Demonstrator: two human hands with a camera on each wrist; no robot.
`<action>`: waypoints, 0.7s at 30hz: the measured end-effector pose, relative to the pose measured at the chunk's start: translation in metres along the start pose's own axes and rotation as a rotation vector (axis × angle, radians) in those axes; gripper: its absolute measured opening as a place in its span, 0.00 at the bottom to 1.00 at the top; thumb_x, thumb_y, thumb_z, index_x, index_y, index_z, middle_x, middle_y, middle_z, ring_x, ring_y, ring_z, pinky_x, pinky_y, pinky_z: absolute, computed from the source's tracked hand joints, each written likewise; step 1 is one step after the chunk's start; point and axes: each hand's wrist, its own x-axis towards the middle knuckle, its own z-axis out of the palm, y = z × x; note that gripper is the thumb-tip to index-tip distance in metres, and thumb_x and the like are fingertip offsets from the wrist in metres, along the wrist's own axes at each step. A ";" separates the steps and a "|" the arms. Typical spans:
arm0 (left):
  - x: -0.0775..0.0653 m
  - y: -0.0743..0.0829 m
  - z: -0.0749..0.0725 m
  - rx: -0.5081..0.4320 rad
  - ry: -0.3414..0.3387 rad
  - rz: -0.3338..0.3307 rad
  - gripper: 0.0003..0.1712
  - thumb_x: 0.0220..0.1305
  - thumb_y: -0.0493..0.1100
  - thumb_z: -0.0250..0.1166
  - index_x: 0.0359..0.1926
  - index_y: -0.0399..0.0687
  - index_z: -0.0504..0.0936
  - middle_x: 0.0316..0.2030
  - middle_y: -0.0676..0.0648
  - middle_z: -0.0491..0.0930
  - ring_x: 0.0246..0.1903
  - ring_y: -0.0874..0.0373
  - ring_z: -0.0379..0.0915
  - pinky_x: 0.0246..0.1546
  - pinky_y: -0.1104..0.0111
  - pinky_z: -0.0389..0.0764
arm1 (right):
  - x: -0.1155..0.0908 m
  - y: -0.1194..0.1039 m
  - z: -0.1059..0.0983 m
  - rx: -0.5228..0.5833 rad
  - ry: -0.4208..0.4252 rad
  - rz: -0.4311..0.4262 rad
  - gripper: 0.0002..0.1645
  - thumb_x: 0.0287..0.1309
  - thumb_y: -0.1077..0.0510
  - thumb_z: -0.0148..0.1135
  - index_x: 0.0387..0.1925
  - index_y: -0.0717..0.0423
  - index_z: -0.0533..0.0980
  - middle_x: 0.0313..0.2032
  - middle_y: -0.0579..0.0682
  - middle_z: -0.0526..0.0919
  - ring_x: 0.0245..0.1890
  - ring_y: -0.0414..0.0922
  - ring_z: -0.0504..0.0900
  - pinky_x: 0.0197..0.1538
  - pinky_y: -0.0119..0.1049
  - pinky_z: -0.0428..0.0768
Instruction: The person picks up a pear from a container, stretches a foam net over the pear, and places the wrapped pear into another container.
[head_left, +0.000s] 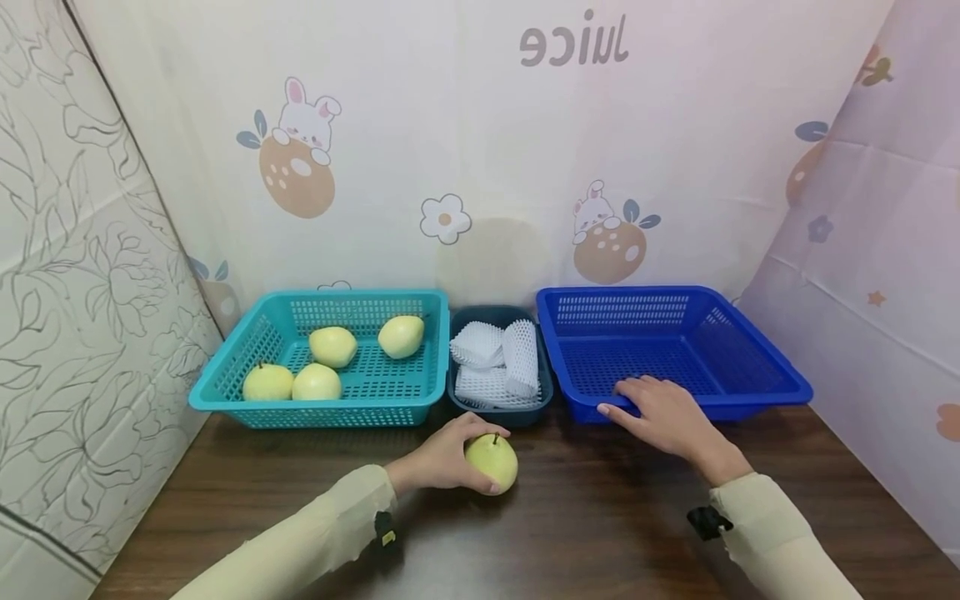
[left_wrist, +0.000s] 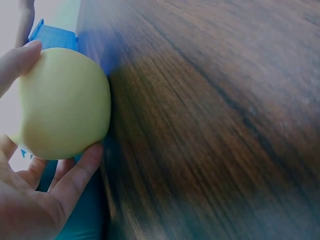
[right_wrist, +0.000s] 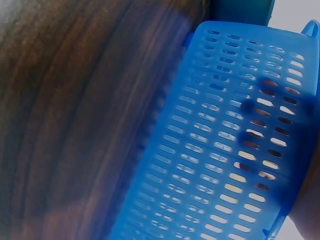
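In the head view my left hand (head_left: 447, 457) grips a yellow-green pear (head_left: 493, 463) from its left side, stem up, over the table in front of the small bin. The left wrist view shows fingers and thumb spread around the pear (left_wrist: 67, 102). My right hand (head_left: 663, 414) lies over the front rim of the blue basket (head_left: 757, 400), fingers reaching inside and thumb at the outer side. Through the slots of the basket wall (right_wrist: 200, 135) in the right wrist view, parts of the fingers and patches of yellow show. The hand hides that part of the basket.
A teal basket (head_left: 330, 410) at the left holds several pears, one being a pear (head_left: 401, 337) near its right wall. Between the baskets stands a small dark teal bin (head_left: 546, 392) with white foam net sleeves (head_left: 521, 358). A printed curtain (head_left: 487, 158) hangs behind.
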 end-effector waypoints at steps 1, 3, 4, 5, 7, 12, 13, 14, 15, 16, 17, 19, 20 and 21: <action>0.000 0.000 0.000 -0.003 -0.001 -0.002 0.38 0.39 0.50 0.79 0.56 0.51 0.79 0.45 0.53 0.70 0.44 0.58 0.66 0.40 0.65 0.72 | 0.000 0.000 -0.001 0.004 -0.015 0.002 0.37 0.63 0.33 0.50 0.50 0.61 0.78 0.46 0.58 0.81 0.47 0.58 0.78 0.50 0.59 0.72; -0.001 0.000 0.000 -0.007 -0.003 -0.002 0.39 0.39 0.50 0.79 0.57 0.51 0.78 0.45 0.53 0.70 0.44 0.57 0.66 0.41 0.65 0.72 | 0.001 -0.001 -0.005 0.014 -0.050 0.010 0.38 0.63 0.32 0.49 0.51 0.62 0.78 0.46 0.58 0.81 0.47 0.58 0.77 0.50 0.59 0.72; -0.001 0.000 0.000 -0.007 -0.004 -0.001 0.39 0.40 0.50 0.78 0.57 0.51 0.78 0.45 0.53 0.70 0.44 0.57 0.66 0.41 0.65 0.72 | 0.002 -0.001 -0.007 0.025 -0.070 0.017 0.40 0.63 0.31 0.47 0.52 0.62 0.77 0.47 0.59 0.80 0.48 0.58 0.77 0.50 0.59 0.72; -0.001 0.000 0.000 -0.008 -0.006 0.000 0.39 0.40 0.50 0.78 0.57 0.51 0.78 0.45 0.53 0.69 0.44 0.57 0.66 0.41 0.65 0.72 | 0.002 -0.001 -0.009 0.037 -0.090 0.024 0.41 0.63 0.30 0.47 0.52 0.63 0.77 0.48 0.59 0.80 0.49 0.58 0.77 0.51 0.59 0.71; -0.001 0.000 0.000 -0.011 -0.008 0.001 0.39 0.40 0.50 0.78 0.58 0.51 0.78 0.45 0.53 0.69 0.44 0.57 0.65 0.41 0.65 0.72 | 0.003 -0.002 -0.015 0.065 -0.132 0.038 0.43 0.62 0.29 0.46 0.54 0.63 0.75 0.49 0.60 0.79 0.50 0.59 0.76 0.52 0.60 0.70; 0.000 0.001 0.002 -0.025 -0.009 0.007 0.38 0.41 0.50 0.78 0.57 0.50 0.78 0.44 0.53 0.70 0.44 0.58 0.65 0.40 0.65 0.72 | 0.007 -0.004 -0.028 0.128 -0.191 0.068 0.43 0.61 0.27 0.45 0.53 0.59 0.76 0.48 0.57 0.79 0.49 0.56 0.76 0.52 0.58 0.71; -0.001 0.001 0.002 -0.026 -0.008 0.009 0.38 0.41 0.50 0.78 0.57 0.50 0.79 0.44 0.53 0.70 0.44 0.58 0.65 0.40 0.65 0.72 | 0.008 -0.004 -0.030 0.129 -0.186 0.061 0.41 0.61 0.27 0.45 0.52 0.58 0.77 0.47 0.55 0.80 0.48 0.54 0.76 0.51 0.57 0.72; -0.001 0.001 0.002 -0.028 -0.007 0.010 0.38 0.40 0.50 0.78 0.57 0.50 0.79 0.44 0.53 0.70 0.44 0.58 0.65 0.40 0.65 0.72 | 0.010 -0.004 -0.032 0.129 -0.180 0.054 0.39 0.61 0.27 0.46 0.50 0.56 0.77 0.45 0.53 0.80 0.46 0.52 0.76 0.50 0.56 0.73; -0.001 0.001 0.002 -0.029 -0.006 0.010 0.38 0.40 0.50 0.78 0.57 0.50 0.79 0.44 0.54 0.70 0.44 0.58 0.65 0.40 0.65 0.72 | 0.012 -0.005 -0.034 0.124 -0.170 0.045 0.37 0.61 0.28 0.46 0.48 0.54 0.78 0.44 0.51 0.80 0.45 0.50 0.76 0.49 0.55 0.74; -0.001 0.001 0.002 -0.029 -0.006 0.010 0.38 0.40 0.50 0.78 0.57 0.50 0.79 0.44 0.54 0.70 0.43 0.58 0.65 0.40 0.65 0.71 | 0.014 -0.005 -0.035 0.113 -0.156 0.032 0.35 0.61 0.28 0.46 0.45 0.52 0.79 0.42 0.49 0.80 0.43 0.48 0.76 0.48 0.54 0.75; -0.001 0.001 0.002 -0.028 -0.004 0.011 0.38 0.40 0.51 0.78 0.56 0.50 0.79 0.44 0.54 0.70 0.43 0.58 0.65 0.40 0.65 0.71 | 0.017 -0.006 -0.038 0.103 -0.144 0.020 0.34 0.61 0.29 0.47 0.45 0.52 0.79 0.41 0.48 0.80 0.43 0.48 0.75 0.48 0.53 0.75; -0.001 0.001 0.002 -0.025 -0.002 0.010 0.38 0.40 0.51 0.78 0.56 0.51 0.79 0.44 0.54 0.70 0.44 0.58 0.65 0.40 0.65 0.71 | 0.024 -0.010 -0.043 0.082 -0.117 -0.007 0.33 0.63 0.30 0.47 0.44 0.52 0.79 0.41 0.48 0.80 0.42 0.48 0.75 0.49 0.53 0.75; -0.001 0.000 0.001 -0.023 -0.002 0.009 0.38 0.40 0.51 0.78 0.57 0.51 0.79 0.44 0.54 0.70 0.44 0.58 0.65 0.40 0.65 0.72 | 0.027 -0.012 -0.046 0.072 -0.104 -0.018 0.32 0.63 0.31 0.47 0.44 0.53 0.79 0.41 0.49 0.80 0.42 0.48 0.75 0.49 0.53 0.75; -0.001 0.000 0.001 -0.019 -0.003 0.007 0.38 0.40 0.51 0.78 0.57 0.51 0.79 0.44 0.54 0.70 0.44 0.58 0.65 0.40 0.65 0.72 | 0.032 -0.014 -0.049 0.061 -0.090 -0.031 0.31 0.64 0.32 0.47 0.44 0.53 0.79 0.40 0.49 0.80 0.42 0.48 0.74 0.49 0.52 0.74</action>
